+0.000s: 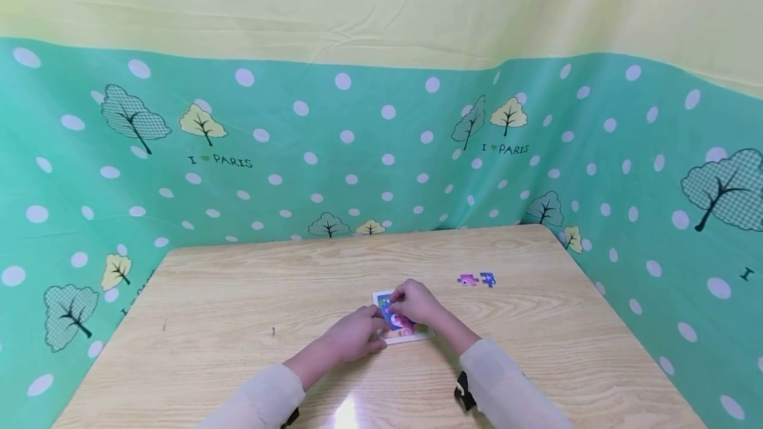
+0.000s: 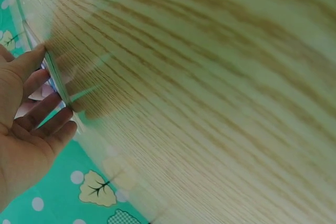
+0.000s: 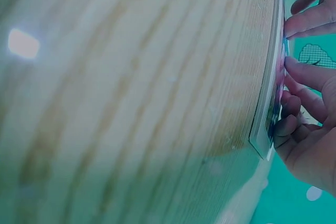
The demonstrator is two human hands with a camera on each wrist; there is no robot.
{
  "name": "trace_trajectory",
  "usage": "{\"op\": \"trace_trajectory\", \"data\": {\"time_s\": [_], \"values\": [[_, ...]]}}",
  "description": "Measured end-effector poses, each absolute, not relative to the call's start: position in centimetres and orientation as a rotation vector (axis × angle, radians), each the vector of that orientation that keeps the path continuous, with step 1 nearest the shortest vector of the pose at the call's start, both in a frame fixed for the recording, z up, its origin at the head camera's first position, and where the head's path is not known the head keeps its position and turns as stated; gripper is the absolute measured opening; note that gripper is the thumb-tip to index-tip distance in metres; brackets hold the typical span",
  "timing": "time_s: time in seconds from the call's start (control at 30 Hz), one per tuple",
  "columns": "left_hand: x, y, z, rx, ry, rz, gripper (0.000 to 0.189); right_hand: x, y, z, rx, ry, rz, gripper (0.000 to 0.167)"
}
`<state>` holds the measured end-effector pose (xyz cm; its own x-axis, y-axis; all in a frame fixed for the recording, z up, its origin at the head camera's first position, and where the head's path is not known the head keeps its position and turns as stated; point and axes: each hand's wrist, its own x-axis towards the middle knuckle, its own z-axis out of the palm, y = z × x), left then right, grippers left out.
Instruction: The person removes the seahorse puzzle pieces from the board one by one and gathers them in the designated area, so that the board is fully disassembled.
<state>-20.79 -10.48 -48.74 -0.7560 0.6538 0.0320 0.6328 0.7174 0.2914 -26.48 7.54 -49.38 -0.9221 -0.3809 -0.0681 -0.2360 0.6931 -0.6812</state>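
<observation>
A small jigsaw puzzle (image 1: 408, 330) in a white frame lies on the table, its picture blue and pink with a pink sea creature. My left hand (image 1: 357, 335) grips the frame's left side, thumb by the near corner and fingers reaching over the picture. In the left wrist view, thumb and fingertips of that left hand (image 2: 31, 103) lie along the frame's edge (image 2: 56, 80). Over the upper part of the picture, my right hand (image 1: 415, 302) bends its fingers and pinches at a puzzle piece, mostly hidden by the fingertips. The right wrist view shows the right hand (image 3: 310, 114) low against the puzzle.
Two loose puzzle pieces lie beyond the puzzle to the right, one pink (image 1: 467, 280) and one blue (image 1: 487, 279). The light wooden table (image 1: 238, 296) ends at a green, dotted cloth (image 1: 286, 151) at the back and sides. A small dark mark (image 1: 273, 332) shows left of the hands.
</observation>
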Motion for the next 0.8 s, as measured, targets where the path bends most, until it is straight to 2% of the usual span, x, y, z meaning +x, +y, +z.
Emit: {"op": "trace_trajectory", "data": {"time_s": [0.5, 0.8], "values": [[-20.81, -10.61, -48.79, 1.066, 2.849, 0.425, 0.028, -26.76, 7.34, -49.29, -0.454, 2.688, -1.092, 0.011], [-20.71, -10.52, -48.82, 1.054, 2.851, 0.424, 0.029, -27.18, 7.78, -49.59, -0.472, 2.725, -1.072, 0.025]]}}
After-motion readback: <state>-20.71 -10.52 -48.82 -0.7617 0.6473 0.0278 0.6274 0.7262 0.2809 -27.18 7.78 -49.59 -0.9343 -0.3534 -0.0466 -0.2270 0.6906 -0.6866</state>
